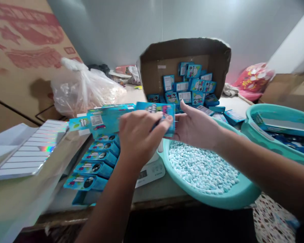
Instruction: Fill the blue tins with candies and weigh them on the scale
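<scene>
My left hand (139,135) and my right hand (195,128) are both closed on a small blue carton (157,113), held above a white kitchen scale (150,172). The left fingers pinch its front face, the right hand grips its right end. Behind it a longer blue display tray (103,118) holds more packs. A stepped row of several blue cartons (96,160) lies below the left hand. Under the right wrist a teal basin (233,197) is filled with small pale blue and white candies (202,168).
A tipped cardboard box (184,50) spills several blue cartons at the back. A second teal basin (276,114) stands at the right. A clear plastic bag (83,87) and holographic sheets (32,148) lie at the left. A large cardboard panel (20,57) leans far left.
</scene>
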